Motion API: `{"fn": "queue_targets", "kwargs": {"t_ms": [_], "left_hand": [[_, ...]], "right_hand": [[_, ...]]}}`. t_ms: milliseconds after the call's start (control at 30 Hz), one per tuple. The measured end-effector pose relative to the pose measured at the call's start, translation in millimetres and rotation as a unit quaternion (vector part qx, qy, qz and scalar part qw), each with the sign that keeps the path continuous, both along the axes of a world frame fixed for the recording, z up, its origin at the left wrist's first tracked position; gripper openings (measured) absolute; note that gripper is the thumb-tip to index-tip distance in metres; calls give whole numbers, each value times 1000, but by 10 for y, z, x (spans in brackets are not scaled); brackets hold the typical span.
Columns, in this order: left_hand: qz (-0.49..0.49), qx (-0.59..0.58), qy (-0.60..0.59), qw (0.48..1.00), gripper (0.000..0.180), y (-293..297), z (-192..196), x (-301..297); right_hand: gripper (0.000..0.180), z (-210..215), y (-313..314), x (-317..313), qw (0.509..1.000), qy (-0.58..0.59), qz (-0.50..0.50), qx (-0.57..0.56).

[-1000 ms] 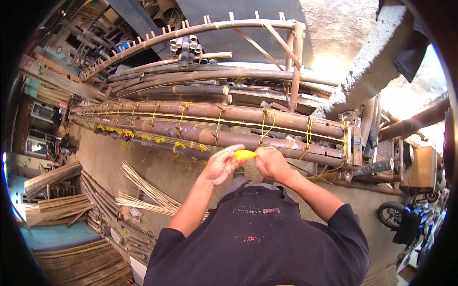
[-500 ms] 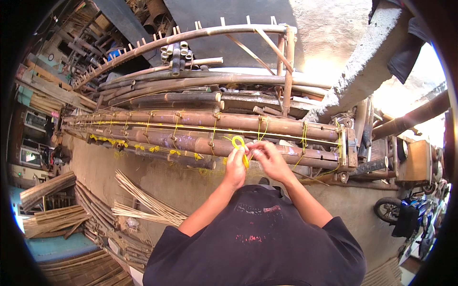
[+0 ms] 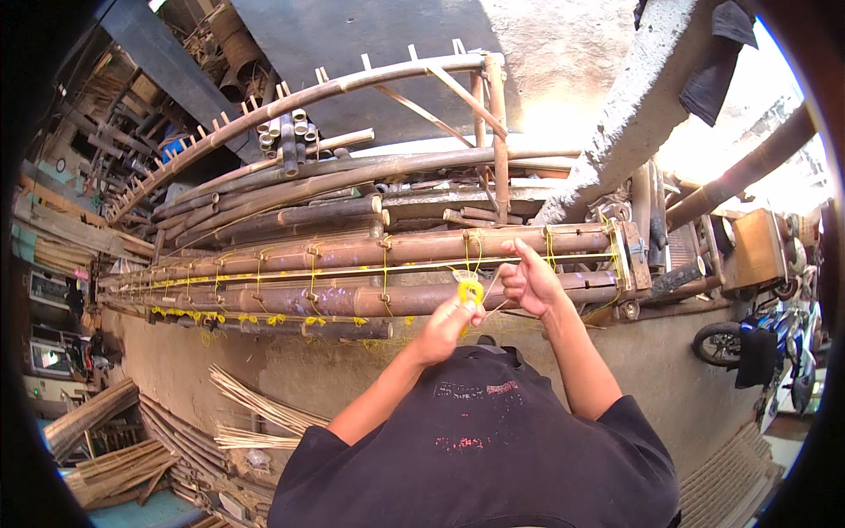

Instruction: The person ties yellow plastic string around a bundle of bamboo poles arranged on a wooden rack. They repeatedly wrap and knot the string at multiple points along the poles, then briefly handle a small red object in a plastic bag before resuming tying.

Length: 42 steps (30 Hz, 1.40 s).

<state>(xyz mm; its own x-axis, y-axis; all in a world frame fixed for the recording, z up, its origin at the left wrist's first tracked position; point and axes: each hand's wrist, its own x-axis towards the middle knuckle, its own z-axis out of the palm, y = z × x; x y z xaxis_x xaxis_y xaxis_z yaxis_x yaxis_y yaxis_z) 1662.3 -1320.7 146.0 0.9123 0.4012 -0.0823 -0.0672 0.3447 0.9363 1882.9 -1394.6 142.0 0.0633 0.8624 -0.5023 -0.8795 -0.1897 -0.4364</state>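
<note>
yellow string [image 3: 469, 289] | left hand [image 3: 443, 327] grip pinched on it, raised | right hand [image 3: 529, 280] grip closed on strand

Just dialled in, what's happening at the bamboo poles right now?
A person in a black shirt stands at a row of long bamboo poles laid side by side and bound with yellow string ties. The left hand holds a small yellow spool of string up in front of the poles. The right hand is raised beside it, pinching a thin strand that runs from the spool. More bamboo lies stacked behind.
</note>
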Motion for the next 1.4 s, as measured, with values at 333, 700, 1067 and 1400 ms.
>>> {"fn": "queue_targets", "kwargs": {"t_ms": [333, 700, 1067, 1400], "left_hand": [[99, 100, 12, 990, 18, 237, -65, 98], [13, 89, 69, 994, 23, 360, -26, -14], [-39, 83, 101, 991, 24, 807, -284, 129], [41, -32, 128, 990, 23, 672, 220, 524]], "right_hand": [[43, 719, 152, -788, 725, -684, 51, 57], [18, 405, 196, -610, 976, -197, -9, 95], [66, 866, 23, -594, 807, -416, 330, 258], [59, 157, 7, -572, 980, -161, 59, 99]]}}
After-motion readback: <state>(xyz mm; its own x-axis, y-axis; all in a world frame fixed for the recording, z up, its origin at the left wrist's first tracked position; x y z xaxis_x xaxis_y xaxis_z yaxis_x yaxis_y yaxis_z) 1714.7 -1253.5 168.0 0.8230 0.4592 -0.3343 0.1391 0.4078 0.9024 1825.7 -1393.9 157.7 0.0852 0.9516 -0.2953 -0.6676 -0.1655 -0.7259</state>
